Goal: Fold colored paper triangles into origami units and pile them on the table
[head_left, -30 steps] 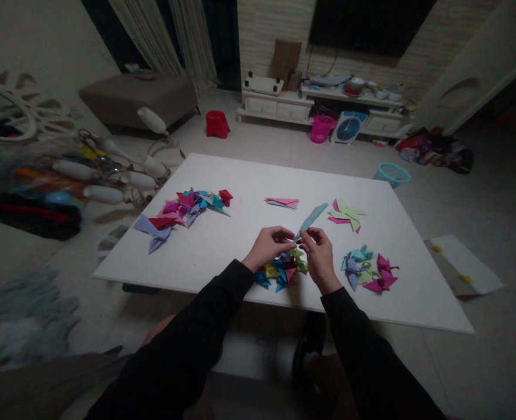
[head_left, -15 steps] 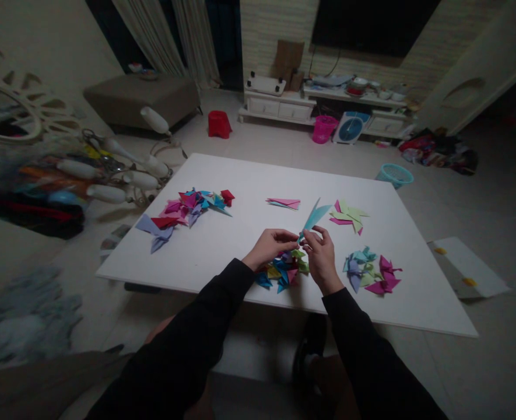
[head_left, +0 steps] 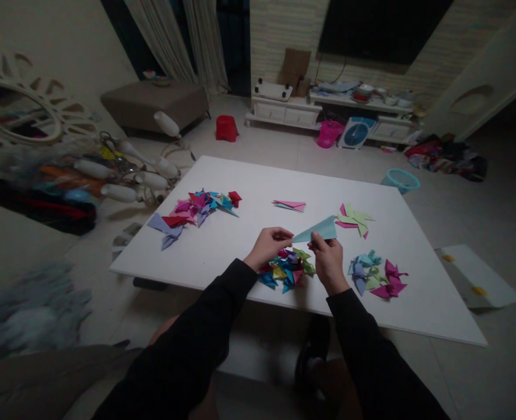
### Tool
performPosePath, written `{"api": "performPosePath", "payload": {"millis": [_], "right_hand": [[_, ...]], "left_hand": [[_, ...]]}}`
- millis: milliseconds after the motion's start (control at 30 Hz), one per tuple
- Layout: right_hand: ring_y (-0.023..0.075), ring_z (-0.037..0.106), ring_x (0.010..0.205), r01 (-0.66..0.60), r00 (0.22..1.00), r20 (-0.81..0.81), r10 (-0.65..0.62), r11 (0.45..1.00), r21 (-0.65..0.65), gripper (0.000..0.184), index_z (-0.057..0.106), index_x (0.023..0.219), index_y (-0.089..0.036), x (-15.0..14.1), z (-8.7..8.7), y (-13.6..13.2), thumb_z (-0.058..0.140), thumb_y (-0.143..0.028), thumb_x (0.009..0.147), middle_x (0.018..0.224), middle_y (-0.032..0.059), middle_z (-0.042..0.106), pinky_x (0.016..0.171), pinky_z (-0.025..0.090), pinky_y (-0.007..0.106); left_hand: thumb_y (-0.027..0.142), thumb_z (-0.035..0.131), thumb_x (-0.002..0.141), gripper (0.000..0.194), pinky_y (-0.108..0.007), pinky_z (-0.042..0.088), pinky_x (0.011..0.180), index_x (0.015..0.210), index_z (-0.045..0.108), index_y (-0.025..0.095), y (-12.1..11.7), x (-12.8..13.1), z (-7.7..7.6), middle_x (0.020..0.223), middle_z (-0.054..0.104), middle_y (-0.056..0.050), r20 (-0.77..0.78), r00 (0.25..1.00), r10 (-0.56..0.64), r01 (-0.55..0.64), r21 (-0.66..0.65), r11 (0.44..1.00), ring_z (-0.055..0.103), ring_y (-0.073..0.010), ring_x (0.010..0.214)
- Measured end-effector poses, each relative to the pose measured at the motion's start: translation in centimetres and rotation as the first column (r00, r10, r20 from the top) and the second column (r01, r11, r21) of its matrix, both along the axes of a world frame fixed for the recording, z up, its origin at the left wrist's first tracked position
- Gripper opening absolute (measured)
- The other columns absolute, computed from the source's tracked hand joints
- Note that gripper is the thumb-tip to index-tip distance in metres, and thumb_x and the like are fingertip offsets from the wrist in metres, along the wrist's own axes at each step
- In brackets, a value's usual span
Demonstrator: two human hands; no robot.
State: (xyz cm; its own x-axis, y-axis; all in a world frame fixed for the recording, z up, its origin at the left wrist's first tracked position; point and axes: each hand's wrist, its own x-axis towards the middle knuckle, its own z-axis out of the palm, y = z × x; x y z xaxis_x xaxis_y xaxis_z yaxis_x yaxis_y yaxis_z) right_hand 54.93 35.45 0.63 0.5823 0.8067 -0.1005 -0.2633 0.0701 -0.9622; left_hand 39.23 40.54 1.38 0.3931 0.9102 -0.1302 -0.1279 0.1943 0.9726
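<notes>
Between my hands, above the white table (head_left: 223, 256), is a light blue-green folded paper (head_left: 321, 228) shaped like a long triangle. My left hand (head_left: 270, 246) pinches its narrow tip. The wide end is gripped by my right hand (head_left: 329, 259), thumb on the near face. Just below lies a pile of small folded paper pieces (head_left: 288, 271) in blue, green, yellow and pink, partly covered by my left hand. Pink and pale blue folded strips (head_left: 289, 205) rest farther back. Green and magenta folded papers (head_left: 354, 219) lie beyond my right hand.
A heap of colourful folded papers (head_left: 197, 210) covers part of the table's left side. Folded paper cranes (head_left: 389, 281) sit at the right. Past the table stand a red stool (head_left: 227, 128), a pink bin (head_left: 329, 134) and a turquoise basket (head_left: 400, 181). Lamp arms (head_left: 122, 192) reach near the left edge.
The blue-green paper has swung from pointing up and away, its flaps briefly spread, to lying nearly sideways with its broad face showing. My right hand has shifted along to its wide end.
</notes>
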Motion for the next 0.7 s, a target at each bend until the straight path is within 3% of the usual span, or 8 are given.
{"api": "performPosePath", "payload": {"millis": [200, 300, 367, 467, 567, 700], "right_hand": [[0.0144, 0.061, 0.059, 0.055, 0.982, 0.178, -0.059, 0.998, 0.031, 0.032, 0.065, 0.077, -0.019, 1.7, 0.0, 0.3, 0.084, -0.041, 0.066, 0.065, -0.0026, 0.061, 0.06, 0.05, 0.03], [0.0154, 0.062, 0.062, 0.123, 0.923, 0.356, -0.144, 0.989, 0.082, 0.026, 0.063, 0.081, -0.019, 2.2, 0.5, 0.2, 0.079, -0.038, 0.073, 0.069, -0.0019, 0.061, 0.062, 0.05, 0.03], [0.0149, 0.062, 0.065, 0.125, 0.806, 0.566, -0.175, 0.984, 0.126, 0.02, 0.064, 0.086, -0.019, 1.9, 1.1, -0.2, 0.074, -0.034, 0.078, 0.077, -0.0003, 0.063, 0.064, 0.05, 0.031], [0.0129, 0.059, 0.067, -0.048, 0.514, 0.853, -0.093, 0.989, 0.137, 0.015, 0.066, 0.097, -0.02, 0.9, 1.7, -1.0, 0.066, -0.024, 0.083, 0.095, 0.0033, 0.063, 0.067, 0.05, 0.031], [0.0132, 0.058, 0.069, -0.231, 0.275, 0.961, 0.03, 0.972, 0.036, 0.022, 0.067, 0.108, -0.021, -0.2, 1.5, -1.5, 0.061, -0.019, 0.086, 0.107, 0.0061, 0.062, 0.067, 0.05, 0.03], [0.0169, 0.058, 0.075, -0.25, 0.072, 0.997, 0.017, 0.968, 0.001, 0.014, 0.071, 0.099, -0.021, -1.1, 0.5, -1.6, 0.059, -0.019, 0.091, 0.096, 0.0055, 0.066, 0.067, 0.047, 0.031]], "left_hand": [[0.0, 0.077, 0.065, 0.017, -0.026, 0.053, 0.061, 0.079, 0.07, 0.009, 1.7, -1.6, 0.3, 0.062, 0.07, -0.005, -0.081, 0.996, 0.02, -0.024, -0.051, 0.998, 0.068, -0.0158, 0.061], [-0.001, 0.074, 0.067, 0.019, -0.025, 0.052, 0.059, 0.082, 0.069, 0.008, 2.1, -2.3, 0.6, 0.06, 0.069, -0.005, -0.075, 0.996, 0.047, -0.053, -0.091, 0.994, 0.067, -0.015, 0.059], [-0.001, 0.074, 0.066, 0.021, -0.025, 0.052, 0.06, 0.084, 0.069, 0.008, 2.1, -2.6, 0.7, 0.062, 0.07, -0.006, -0.045, 0.997, 0.057, -0.062, -0.133, 0.989, 0.067, -0.0143, 0.06], [-0.003, 0.075, 0.063, 0.024, -0.026, 0.053, 0.063, 0.084, 0.068, 0.008, 1.8, -2.8, 1.0, 0.067, 0.072, -0.007, 0.004, 0.998, 0.063, -0.061, -0.202, 0.978, 0.067, -0.0136, 0.061], [-0.005, 0.076, 0.061, 0.027, -0.026, 0.053, 0.063, 0.084, 0.068, 0.008, 1.3, -2.9, 1.3, 0.068, 0.072, -0.007, 0.047, 0.998, 0.049, -0.035, -0.263, 0.964, 0.066, -0.0125, 0.059], [-0.006, 0.079, 0.058, 0.032, -0.026, 0.053, 0.06, 0.085, 0.067, 0.007, 0.9, -3.5, 1.8, 0.075, 0.073, -0.009, 0.094, 0.996, 0.009, 0.02, -0.303, 0.953, 0.064, -0.011, 0.055]]}}
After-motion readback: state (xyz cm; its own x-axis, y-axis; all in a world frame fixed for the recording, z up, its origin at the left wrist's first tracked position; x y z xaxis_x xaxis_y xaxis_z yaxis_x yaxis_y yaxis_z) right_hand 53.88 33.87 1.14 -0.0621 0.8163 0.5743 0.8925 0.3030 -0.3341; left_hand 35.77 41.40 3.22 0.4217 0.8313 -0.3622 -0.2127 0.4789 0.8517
